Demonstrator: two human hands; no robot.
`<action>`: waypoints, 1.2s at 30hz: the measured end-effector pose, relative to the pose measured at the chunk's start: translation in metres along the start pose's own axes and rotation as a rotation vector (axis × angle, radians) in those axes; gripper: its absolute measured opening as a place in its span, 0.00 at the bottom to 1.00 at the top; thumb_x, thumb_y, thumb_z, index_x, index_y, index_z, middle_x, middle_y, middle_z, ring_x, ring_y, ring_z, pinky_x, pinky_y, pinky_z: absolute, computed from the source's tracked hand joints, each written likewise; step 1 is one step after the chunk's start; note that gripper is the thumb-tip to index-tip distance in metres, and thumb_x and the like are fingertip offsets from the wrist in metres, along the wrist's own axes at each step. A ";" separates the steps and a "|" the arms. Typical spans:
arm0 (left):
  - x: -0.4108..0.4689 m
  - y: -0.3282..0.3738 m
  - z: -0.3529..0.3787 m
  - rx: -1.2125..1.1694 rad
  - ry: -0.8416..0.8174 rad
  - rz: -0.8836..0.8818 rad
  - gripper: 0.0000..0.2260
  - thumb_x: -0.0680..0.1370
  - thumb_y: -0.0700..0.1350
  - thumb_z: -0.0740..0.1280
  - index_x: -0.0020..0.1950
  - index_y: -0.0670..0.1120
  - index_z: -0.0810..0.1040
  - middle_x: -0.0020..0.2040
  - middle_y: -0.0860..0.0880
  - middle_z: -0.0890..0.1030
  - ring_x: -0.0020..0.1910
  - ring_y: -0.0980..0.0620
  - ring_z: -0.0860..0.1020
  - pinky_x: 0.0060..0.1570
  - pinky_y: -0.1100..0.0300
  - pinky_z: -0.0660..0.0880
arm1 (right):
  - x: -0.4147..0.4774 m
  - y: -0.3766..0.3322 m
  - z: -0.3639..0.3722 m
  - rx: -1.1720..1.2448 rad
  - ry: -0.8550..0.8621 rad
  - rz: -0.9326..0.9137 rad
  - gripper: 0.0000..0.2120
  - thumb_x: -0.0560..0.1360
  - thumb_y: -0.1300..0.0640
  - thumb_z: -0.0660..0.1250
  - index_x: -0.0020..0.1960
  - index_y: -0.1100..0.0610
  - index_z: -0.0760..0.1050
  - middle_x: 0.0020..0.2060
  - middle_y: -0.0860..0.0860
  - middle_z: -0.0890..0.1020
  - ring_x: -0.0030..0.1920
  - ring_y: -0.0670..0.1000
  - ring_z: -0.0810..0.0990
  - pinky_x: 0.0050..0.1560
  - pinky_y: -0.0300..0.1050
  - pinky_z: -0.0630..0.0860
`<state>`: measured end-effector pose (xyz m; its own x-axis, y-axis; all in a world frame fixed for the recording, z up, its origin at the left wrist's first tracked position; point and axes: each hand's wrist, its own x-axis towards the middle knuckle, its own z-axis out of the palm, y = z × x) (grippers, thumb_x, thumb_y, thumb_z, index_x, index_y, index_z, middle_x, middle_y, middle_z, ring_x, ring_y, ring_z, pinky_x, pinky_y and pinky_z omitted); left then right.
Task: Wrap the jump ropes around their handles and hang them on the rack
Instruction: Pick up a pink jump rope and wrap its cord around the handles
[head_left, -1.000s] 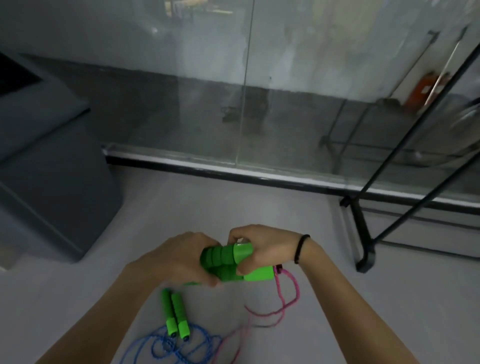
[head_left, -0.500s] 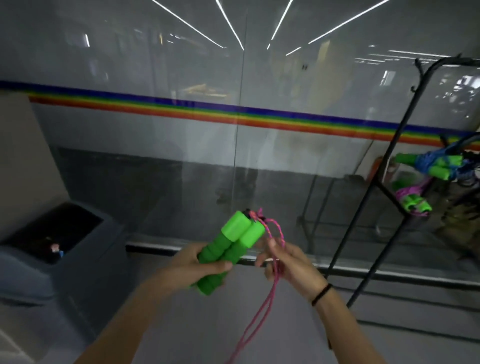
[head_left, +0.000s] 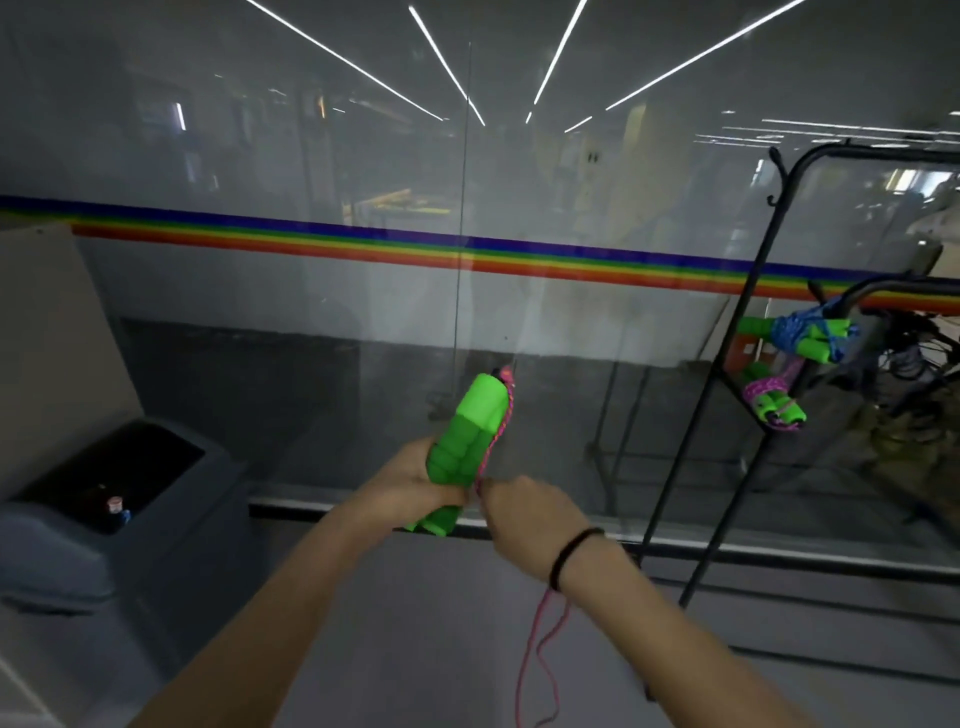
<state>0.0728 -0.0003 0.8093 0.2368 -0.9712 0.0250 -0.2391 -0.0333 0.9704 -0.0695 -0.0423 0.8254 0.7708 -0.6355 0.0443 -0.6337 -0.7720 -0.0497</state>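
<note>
We hold the two green handles (head_left: 467, 431) upright and side by side in the left hand (head_left: 415, 488), fingers curled round their lower half, before the glass wall (head_left: 311, 156) and well left of the rack (head_left: 736, 312). The right hand (head_left: 524, 514) pinches the pink rope (head_left: 497, 431) just beside the handles' base (we see only its back, so which fingertips pinch we cannot tell). To wrap well, we should probably keep the rope taut, lay turns snug side by side, and keep the handles parallel. They look like matte foam, cylindrical and ridged. The rope is thin and braided. The rack is slim black metal tube, with a blue bundle (head_left: 802, 332) and a pink bundle (head_left: 769, 400) hung on it.
</note>
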 end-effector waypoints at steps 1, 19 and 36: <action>0.002 0.001 0.002 0.083 -0.022 0.031 0.16 0.64 0.32 0.71 0.50 0.41 0.76 0.40 0.44 0.78 0.37 0.49 0.77 0.34 0.61 0.75 | -0.001 0.006 -0.014 -0.065 -0.027 -0.065 0.14 0.76 0.61 0.54 0.59 0.61 0.71 0.56 0.63 0.77 0.56 0.63 0.76 0.51 0.53 0.74; 0.009 0.019 -0.012 -0.003 -0.233 0.285 0.14 0.68 0.29 0.71 0.50 0.41 0.78 0.41 0.53 0.84 0.42 0.58 0.81 0.44 0.66 0.75 | 0.033 0.060 0.003 1.176 0.165 0.022 0.16 0.78 0.56 0.58 0.34 0.52 0.75 0.18 0.43 0.72 0.20 0.39 0.66 0.23 0.28 0.63; 0.026 0.004 -0.042 1.073 -0.387 0.265 0.11 0.66 0.45 0.73 0.46 0.43 0.78 0.44 0.44 0.80 0.44 0.49 0.77 0.36 0.63 0.64 | 0.037 0.039 -0.061 0.297 -0.024 -0.272 0.06 0.69 0.52 0.71 0.42 0.55 0.81 0.31 0.47 0.81 0.31 0.39 0.75 0.38 0.38 0.73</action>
<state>0.1181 -0.0156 0.8235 -0.1981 -0.9785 -0.0581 -0.9540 0.1789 0.2406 -0.0699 -0.0961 0.8858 0.9113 -0.4054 0.0723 -0.3626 -0.8731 -0.3260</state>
